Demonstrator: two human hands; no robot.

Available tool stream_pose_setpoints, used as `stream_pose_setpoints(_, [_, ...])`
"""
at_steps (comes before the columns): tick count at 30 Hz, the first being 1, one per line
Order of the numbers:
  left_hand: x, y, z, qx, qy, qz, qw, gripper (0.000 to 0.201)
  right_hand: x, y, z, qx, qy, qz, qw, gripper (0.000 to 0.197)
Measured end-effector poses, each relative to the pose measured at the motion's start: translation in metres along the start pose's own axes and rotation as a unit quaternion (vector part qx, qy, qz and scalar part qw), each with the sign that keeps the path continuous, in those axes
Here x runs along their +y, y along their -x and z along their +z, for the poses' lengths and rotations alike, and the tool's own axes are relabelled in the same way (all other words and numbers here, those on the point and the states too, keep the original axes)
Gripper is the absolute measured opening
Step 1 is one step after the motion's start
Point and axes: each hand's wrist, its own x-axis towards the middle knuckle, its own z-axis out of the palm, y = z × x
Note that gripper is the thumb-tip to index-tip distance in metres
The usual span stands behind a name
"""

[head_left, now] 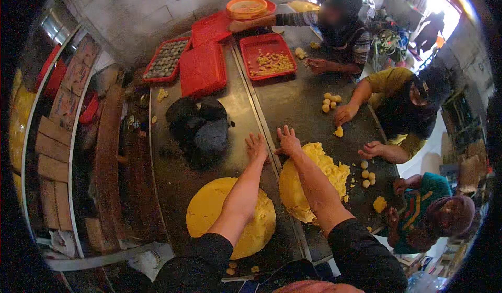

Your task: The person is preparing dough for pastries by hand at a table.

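My left hand (257,148) is open with its fingers spread, over the metal table (234,112) just left of the seam. My right hand (288,142) is also open, fingers apart, right of the seam at the far edge of a crumbly yellow dough mass (325,168). Neither hand holds anything. Whether the palms touch the table, I cannot tell. Under my left forearm lies a smooth, round yellow dough slab (206,209). A crumpled black plastic bag (201,131) sits beyond it, left of my left hand.
Red trays (204,70) stand at the far end, one with small dough pieces (272,63), another with greyish balls (166,58). Three people work along the right side, their hands near dough balls (330,102) and lumps (380,204). Shelves with cardboard boxes (54,151) flank the left.
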Motion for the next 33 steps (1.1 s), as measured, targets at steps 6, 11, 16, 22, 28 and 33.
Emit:
stream_pose_setpoints(6, [-0.006, -0.016, 0.010, -0.002, -0.011, -0.008, 1.000, 0.118, 0.001, -0.004, 0.002, 0.030, 0.016, -0.008, 0.999, 0.121])
stream_pose_setpoints(11, [0.027, 0.022, -0.031, -0.063, 0.041, -0.028, 0.997, 0.109, 0.015, 0.006, 0.003, 0.026, -0.020, 0.011, 0.999, 0.118])
stream_pose_setpoints(16, [0.025, 0.027, -0.038, -0.032, 0.129, -0.050, 0.990, 0.089, 0.018, -0.005, 0.011, 0.041, -0.012, 0.006, 0.999, 0.116])
stream_pose_setpoints(22, [0.013, 0.029, -0.034, -0.021, 0.122, -0.054, 0.991, 0.078, 0.003, -0.008, 0.000, 0.015, 0.033, -0.008, 0.999, 0.111])
stream_pose_setpoints(28, [0.003, 0.025, -0.020, -0.001, 0.041, -0.024, 0.999, 0.075, 0.004, -0.006, -0.011, 0.008, 0.031, -0.027, 0.999, 0.106])
stream_pose_setpoints(33, [0.010, 0.012, -0.013, 0.003, 0.017, -0.035, 0.999, 0.089, 0.009, 0.001, -0.015, 0.009, 0.007, -0.029, 1.000, 0.104])
